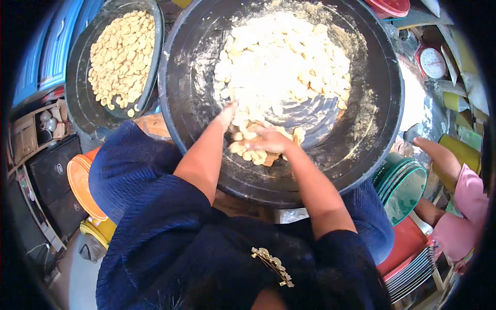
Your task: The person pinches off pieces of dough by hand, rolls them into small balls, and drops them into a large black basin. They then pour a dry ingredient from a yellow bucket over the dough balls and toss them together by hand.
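A large round black basin (182, 98) spreads in front of me, with flour smeared on its wall. Many small, pale, flat dough pieces (320, 72) are heaped inside it, the middle of the heap bleached by bright light. At the heap's near left edge is my left hand (227, 114), seen side-on, its fingers stretched out and partly lost in the glare. My right hand (271, 140) lies with fingers extended against a near cluster of dough pieces (250, 154). Both hands look open and touch the pieces.
Left of the basin stands a smaller dark tub (77, 88) of similar pieces. Stacked green buckets (405, 191), a dial scale (432, 63) and another person's arm (439, 155) are at right. An orange basin (82, 186) and a black speaker-like box (57, 181) are at left.
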A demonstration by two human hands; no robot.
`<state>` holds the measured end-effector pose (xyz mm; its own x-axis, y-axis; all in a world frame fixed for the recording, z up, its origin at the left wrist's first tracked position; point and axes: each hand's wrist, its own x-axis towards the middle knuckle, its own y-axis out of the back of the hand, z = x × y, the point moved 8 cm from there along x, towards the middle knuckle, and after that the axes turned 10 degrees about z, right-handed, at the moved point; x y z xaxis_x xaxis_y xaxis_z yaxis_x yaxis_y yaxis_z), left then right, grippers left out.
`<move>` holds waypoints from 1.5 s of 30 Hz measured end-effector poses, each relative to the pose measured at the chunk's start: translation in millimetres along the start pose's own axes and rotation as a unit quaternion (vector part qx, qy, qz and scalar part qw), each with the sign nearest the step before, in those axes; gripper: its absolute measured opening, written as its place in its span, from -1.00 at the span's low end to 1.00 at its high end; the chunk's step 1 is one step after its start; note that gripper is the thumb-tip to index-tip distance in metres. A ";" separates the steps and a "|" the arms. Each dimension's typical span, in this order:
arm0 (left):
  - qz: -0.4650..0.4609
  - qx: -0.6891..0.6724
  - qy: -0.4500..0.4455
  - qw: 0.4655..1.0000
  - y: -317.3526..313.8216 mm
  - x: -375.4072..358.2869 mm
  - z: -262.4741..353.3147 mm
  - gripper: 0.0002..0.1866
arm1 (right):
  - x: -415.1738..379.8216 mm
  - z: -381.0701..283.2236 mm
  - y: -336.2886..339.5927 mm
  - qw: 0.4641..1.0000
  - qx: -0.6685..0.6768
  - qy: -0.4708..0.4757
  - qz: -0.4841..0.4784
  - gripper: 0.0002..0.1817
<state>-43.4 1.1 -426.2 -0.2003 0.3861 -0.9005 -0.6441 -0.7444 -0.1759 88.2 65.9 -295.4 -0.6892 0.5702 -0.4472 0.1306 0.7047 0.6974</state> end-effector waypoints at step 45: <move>-0.079 0.442 -0.409 0.795 -44.9 -191.4 247.9 -0.40 | 58.1 -107.1 77.7 0.673 0.723 -0.152 -0.007 -0.53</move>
<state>-159.1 95.7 -147.4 -0.2455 0.9303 -0.2725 -0.9035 -0.1176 0.4122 -18.0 108.6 -207.1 -0.5482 0.4639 -0.6960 0.8352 0.2592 -0.4851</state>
